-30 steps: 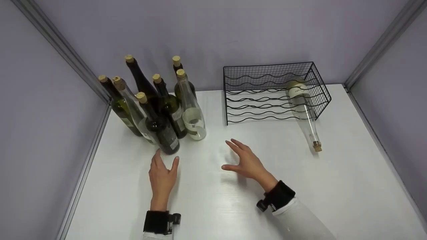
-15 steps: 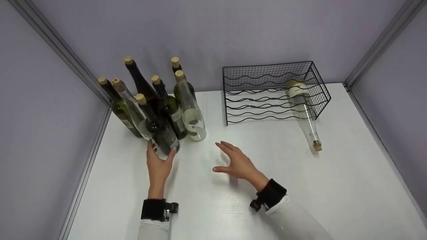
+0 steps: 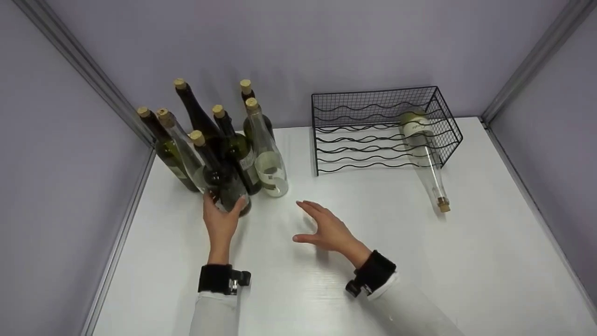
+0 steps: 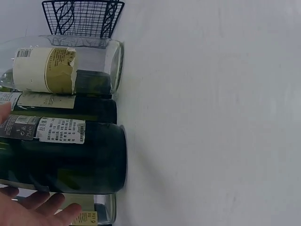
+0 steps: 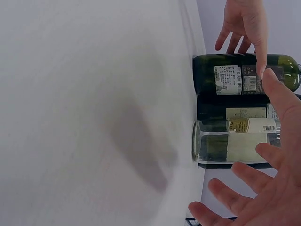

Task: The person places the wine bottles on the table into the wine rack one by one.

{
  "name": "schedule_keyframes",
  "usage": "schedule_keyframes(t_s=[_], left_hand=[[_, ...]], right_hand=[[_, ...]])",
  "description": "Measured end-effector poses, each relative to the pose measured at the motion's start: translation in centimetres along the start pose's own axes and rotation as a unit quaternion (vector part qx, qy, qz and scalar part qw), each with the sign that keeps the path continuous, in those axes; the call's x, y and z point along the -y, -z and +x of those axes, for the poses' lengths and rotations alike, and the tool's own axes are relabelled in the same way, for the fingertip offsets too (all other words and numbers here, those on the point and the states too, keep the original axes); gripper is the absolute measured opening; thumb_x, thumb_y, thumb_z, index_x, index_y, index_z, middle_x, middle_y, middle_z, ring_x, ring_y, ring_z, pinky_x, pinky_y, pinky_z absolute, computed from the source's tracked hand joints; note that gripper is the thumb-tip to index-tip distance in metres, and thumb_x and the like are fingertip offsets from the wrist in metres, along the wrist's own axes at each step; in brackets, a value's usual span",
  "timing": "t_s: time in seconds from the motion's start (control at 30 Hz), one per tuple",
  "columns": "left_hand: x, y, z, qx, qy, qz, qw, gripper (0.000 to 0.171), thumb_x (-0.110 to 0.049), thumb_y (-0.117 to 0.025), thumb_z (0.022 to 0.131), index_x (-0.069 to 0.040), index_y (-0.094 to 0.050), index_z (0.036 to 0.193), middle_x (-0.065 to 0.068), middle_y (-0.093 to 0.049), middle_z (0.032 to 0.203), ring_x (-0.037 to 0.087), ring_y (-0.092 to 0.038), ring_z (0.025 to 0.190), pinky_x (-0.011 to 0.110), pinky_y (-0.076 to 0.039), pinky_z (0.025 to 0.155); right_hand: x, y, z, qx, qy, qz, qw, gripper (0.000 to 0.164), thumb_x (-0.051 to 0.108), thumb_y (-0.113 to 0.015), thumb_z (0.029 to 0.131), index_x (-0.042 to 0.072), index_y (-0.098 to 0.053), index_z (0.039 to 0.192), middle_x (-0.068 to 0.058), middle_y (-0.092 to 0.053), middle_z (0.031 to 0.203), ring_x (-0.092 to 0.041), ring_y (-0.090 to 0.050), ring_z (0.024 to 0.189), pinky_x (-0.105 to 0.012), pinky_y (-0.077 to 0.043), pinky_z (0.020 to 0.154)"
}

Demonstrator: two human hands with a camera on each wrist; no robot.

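Observation:
My left hand (image 3: 220, 221) is round the lower body of a dark corked wine bottle (image 3: 228, 186), thumb on one side and fingers on the other. In the left wrist view the fingers (image 4: 51, 209) lie along one flank of this bottle (image 4: 89, 160); only the thumb's edge shows. The right wrist view shows the thumb on the label of the dark bottle (image 5: 225, 75). The bottle stands upright at the front of a cluster. My right hand (image 3: 329, 231) hovers over the table, fingers spread and holding nothing. A clear bottle (image 3: 269, 168) stands upright to the left of it.
Several other corked bottles, one a tall dark bottle (image 3: 200, 112), stand close behind the held one. A black wire wine rack (image 3: 336, 139) stands at the back right. One clear bottle (image 3: 424, 144) lies in its right side, neck forward. Walls enclose the white table (image 3: 494, 261).
My left hand has moved forward to the dark bottle and now grips it. My right hand has shifted a little to the left, still holding nothing. The bottles stand in the same places.

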State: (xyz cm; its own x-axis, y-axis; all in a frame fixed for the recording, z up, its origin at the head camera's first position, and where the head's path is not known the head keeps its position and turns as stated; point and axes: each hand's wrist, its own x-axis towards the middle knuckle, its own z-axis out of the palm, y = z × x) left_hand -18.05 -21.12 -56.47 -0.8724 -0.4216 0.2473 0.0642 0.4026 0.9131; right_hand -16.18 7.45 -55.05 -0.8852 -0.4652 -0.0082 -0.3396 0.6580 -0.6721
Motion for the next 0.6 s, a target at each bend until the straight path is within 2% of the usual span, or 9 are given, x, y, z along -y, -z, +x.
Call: schedule_keyframes(t_s=[0.2, 0.4, 0.6], left_hand=[[0.16, -0.18, 0.55, -0.021, 0.011, -0.017, 0.9996, 0.088, -0.03, -0.085, 0.078, -0.001, -0.037, 0.146, 0.02, -0.049, 0.138, 0.034, -0.046, 0.128, 0.049, -0.034, 0.107], [0.12, -0.63, 0.75, -0.024, 0.013, -0.019, 0.9994, 0.091, -0.029, -0.086, 0.077, 0.001, -0.035, 0.146, 0.02, -0.046, 0.138, 0.034, -0.044, 0.128, 0.049, -0.035, 0.106], [0.11, -0.98, 0.94, -0.026, 0.009, -0.024, 0.9993, 0.09, -0.028, -0.085, 0.077, 0.002, -0.035, 0.146, 0.02, -0.044, 0.137, 0.034, -0.043, 0.128, 0.049, -0.036, 0.105]], right_hand=[[-0.3, -0.12, 0.1, -0.008, 0.012, 0.007, 1.0, 0.087, 0.058, -0.073, 0.081, 0.024, -0.038, 0.153, -0.005, -0.041, 0.152, -0.027, -0.04, 0.137, -0.05, -0.037, 0.106], [-0.42, -0.12, 0.2, -0.015, 0.015, 0.022, 1.0, 0.085, 0.054, -0.075, 0.081, 0.021, -0.039, 0.152, -0.004, -0.042, 0.151, -0.026, -0.04, 0.137, -0.047, -0.036, 0.107], [-0.58, -0.07, 0.32, -0.015, 0.014, 0.024, 0.999, 0.087, 0.059, -0.072, 0.081, 0.021, -0.04, 0.152, -0.003, -0.042, 0.151, -0.024, -0.039, 0.137, -0.045, -0.035, 0.108]])
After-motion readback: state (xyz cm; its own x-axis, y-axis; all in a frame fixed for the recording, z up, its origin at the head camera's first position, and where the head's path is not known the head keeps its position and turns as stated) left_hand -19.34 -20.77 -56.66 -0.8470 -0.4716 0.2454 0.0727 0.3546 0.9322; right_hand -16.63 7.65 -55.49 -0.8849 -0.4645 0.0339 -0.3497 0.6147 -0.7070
